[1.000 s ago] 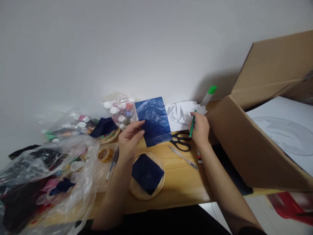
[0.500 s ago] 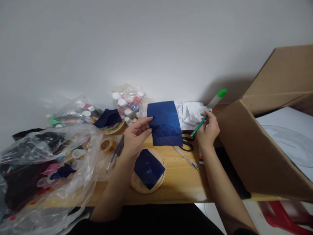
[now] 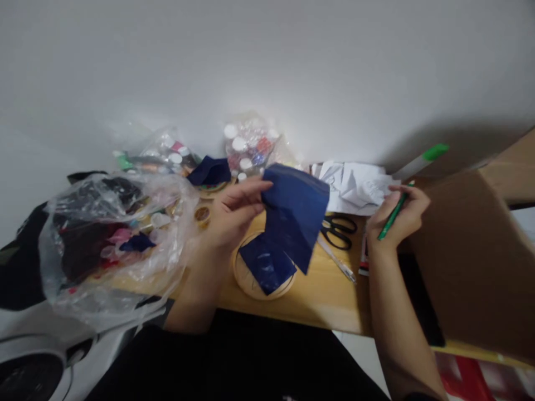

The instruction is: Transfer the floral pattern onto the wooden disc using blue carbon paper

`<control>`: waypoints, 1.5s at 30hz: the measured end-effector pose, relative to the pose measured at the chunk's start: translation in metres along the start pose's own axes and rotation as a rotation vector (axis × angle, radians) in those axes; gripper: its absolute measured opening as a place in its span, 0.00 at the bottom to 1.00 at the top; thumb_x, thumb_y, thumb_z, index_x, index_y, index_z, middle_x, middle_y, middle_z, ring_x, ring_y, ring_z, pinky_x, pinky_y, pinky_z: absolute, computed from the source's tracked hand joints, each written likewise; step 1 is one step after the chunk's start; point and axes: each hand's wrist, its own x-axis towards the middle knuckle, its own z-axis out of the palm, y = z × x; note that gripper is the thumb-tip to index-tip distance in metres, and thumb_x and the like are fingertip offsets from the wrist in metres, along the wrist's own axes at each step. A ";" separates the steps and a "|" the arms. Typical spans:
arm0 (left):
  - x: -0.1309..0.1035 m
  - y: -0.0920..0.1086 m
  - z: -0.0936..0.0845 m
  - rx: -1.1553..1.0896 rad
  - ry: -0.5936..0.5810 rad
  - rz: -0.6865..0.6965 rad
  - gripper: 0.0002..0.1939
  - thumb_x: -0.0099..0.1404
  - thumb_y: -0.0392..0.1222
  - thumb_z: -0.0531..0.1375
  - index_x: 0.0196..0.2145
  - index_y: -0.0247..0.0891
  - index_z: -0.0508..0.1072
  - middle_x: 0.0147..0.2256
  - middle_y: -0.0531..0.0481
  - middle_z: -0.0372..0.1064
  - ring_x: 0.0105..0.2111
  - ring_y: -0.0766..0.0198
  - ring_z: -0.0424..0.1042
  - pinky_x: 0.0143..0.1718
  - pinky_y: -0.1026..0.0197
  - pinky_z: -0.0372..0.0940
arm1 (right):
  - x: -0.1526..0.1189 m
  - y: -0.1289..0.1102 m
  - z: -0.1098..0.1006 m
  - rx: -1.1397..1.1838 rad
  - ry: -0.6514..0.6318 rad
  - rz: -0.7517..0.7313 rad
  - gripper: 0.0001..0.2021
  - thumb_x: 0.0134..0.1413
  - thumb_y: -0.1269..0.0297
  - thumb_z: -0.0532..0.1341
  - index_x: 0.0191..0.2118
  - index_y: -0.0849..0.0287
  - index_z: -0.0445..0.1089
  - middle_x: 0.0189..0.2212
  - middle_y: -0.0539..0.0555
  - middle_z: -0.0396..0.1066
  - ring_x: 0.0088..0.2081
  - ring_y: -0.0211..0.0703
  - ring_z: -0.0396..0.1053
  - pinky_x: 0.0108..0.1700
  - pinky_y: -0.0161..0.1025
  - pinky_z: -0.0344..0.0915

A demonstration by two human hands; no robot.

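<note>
Between thumb and fingers, my left hand [image 3: 239,213] pinches the upper left edge of a dark blue sheet [image 3: 296,209], which hangs tilted above the table. My right hand [image 3: 403,214] holds a green pencil [image 3: 393,216], its lower end pointing down and left. Below the sheet, another blue piece [image 3: 267,266] lies on a round wooden hoop [image 3: 253,288], partly covered by the held sheet. Black-handled scissors [image 3: 339,231] and a white pen-like tool [image 3: 339,262] are on the table between my hands. Crumpled white papers [image 3: 355,186] lie behind the scissors.
A clear plastic bag [image 3: 167,278] of mixed supplies fills the left side. Bagged jars [image 3: 248,146] and a blue cloth [image 3: 210,171] stand at the back. At the right is a large cardboard box [image 3: 472,262], with a green-capped tube [image 3: 422,160] behind my right hand.
The view has shifted. The blue sheet, flat and upright before, is now tilted and bent in my left hand. My right hand has moved right, away from the sheet, with the pencil.
</note>
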 end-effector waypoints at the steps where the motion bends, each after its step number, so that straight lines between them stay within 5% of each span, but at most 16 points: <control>1: -0.004 0.009 -0.012 -0.051 0.035 0.023 0.16 0.45 0.36 0.69 0.35 0.44 0.79 0.36 0.54 0.74 0.34 0.67 0.71 0.37 0.64 0.66 | 0.000 0.001 0.001 0.002 0.013 -0.022 0.17 0.60 0.56 0.45 0.45 0.63 0.59 0.42 0.62 0.69 0.42 0.47 0.70 0.49 0.47 0.63; 6: -0.032 0.030 -0.069 0.091 0.177 -0.098 0.13 0.49 0.35 0.64 0.35 0.45 0.77 0.36 0.58 0.73 0.34 0.69 0.69 0.35 0.65 0.64 | 0.001 0.005 0.010 0.092 0.128 -0.262 0.16 0.61 0.56 0.47 0.41 0.64 0.62 0.34 0.59 0.69 0.36 0.45 0.71 0.41 0.44 0.66; 9: -0.050 0.010 -0.080 0.469 0.037 -0.227 0.15 0.47 0.29 0.60 0.32 0.41 0.78 0.33 0.55 0.73 0.31 0.69 0.67 0.33 0.65 0.63 | 0.005 0.001 0.007 0.042 0.102 -0.284 0.14 0.59 0.61 0.49 0.41 0.67 0.63 0.34 0.60 0.69 0.37 0.46 0.72 0.42 0.44 0.65; 11: -0.059 -0.010 -0.080 0.631 -0.136 -0.286 0.17 0.47 0.28 0.58 0.34 0.40 0.79 0.35 0.53 0.72 0.31 0.68 0.67 0.32 0.65 0.63 | 0.005 -0.010 -0.003 -0.105 -0.079 -0.286 0.12 0.56 0.65 0.51 0.42 0.67 0.65 0.35 0.62 0.71 0.38 0.47 0.72 0.43 0.44 0.64; 13: -0.065 -0.028 -0.079 0.772 -0.274 -0.256 0.20 0.48 0.27 0.56 0.38 0.39 0.78 0.38 0.50 0.72 0.32 0.67 0.68 0.33 0.65 0.64 | 0.000 -0.026 -0.017 -0.282 -0.422 -0.385 0.11 0.55 0.66 0.54 0.42 0.65 0.67 0.37 0.62 0.73 0.39 0.48 0.71 0.41 0.42 0.63; 17: -0.071 -0.045 -0.084 0.861 -0.322 -0.140 0.22 0.52 0.29 0.56 0.45 0.39 0.74 0.43 0.48 0.69 0.34 0.67 0.69 0.36 0.63 0.66 | -0.029 -0.054 -0.041 -0.443 -1.019 -0.716 0.11 0.58 0.65 0.53 0.42 0.62 0.70 0.39 0.61 0.73 0.40 0.48 0.69 0.38 0.39 0.61; 22: -0.073 -0.039 -0.086 0.887 -0.319 -0.102 0.21 0.56 0.31 0.57 0.48 0.40 0.71 0.48 0.47 0.66 0.35 0.67 0.70 0.40 0.61 0.68 | -0.066 -0.061 -0.049 -0.581 -1.177 -0.868 0.14 0.56 0.75 0.50 0.42 0.62 0.70 0.38 0.59 0.72 0.39 0.46 0.69 0.36 0.38 0.58; 30: -0.080 -0.037 -0.077 0.780 -0.246 -0.184 0.21 0.52 0.24 0.58 0.41 0.40 0.75 0.46 0.48 0.70 0.42 0.63 0.71 0.47 0.57 0.67 | -0.085 -0.059 -0.056 -0.677 -1.136 -0.849 0.15 0.56 0.76 0.49 0.44 0.62 0.69 0.41 0.60 0.71 0.39 0.47 0.68 0.36 0.39 0.57; 36: -0.080 -0.042 -0.083 0.631 -0.248 -0.281 0.14 0.52 0.31 0.61 0.38 0.37 0.76 0.45 0.45 0.74 0.42 0.60 0.74 0.47 0.55 0.68 | -0.090 -0.055 -0.059 -0.647 -1.129 -0.802 0.16 0.55 0.76 0.49 0.45 0.62 0.69 0.47 0.62 0.69 0.41 0.47 0.68 0.38 0.40 0.59; 42: -0.080 -0.023 -0.080 0.488 -0.342 -0.379 0.14 0.51 0.36 0.64 0.38 0.37 0.77 0.41 0.46 0.77 0.41 0.59 0.75 0.46 0.56 0.70 | -0.089 -0.063 -0.060 -0.257 -1.107 -0.455 0.16 0.58 0.68 0.49 0.48 0.62 0.69 0.44 0.61 0.70 0.44 0.47 0.69 0.43 0.41 0.64; 45: -0.078 -0.017 -0.077 0.421 -0.397 -0.399 0.13 0.51 0.36 0.65 0.37 0.39 0.78 0.42 0.47 0.76 0.44 0.59 0.74 0.50 0.55 0.67 | -0.086 -0.076 -0.059 0.079 -1.155 -0.067 0.20 0.61 0.54 0.50 0.51 0.58 0.68 0.43 0.57 0.72 0.41 0.43 0.71 0.41 0.39 0.66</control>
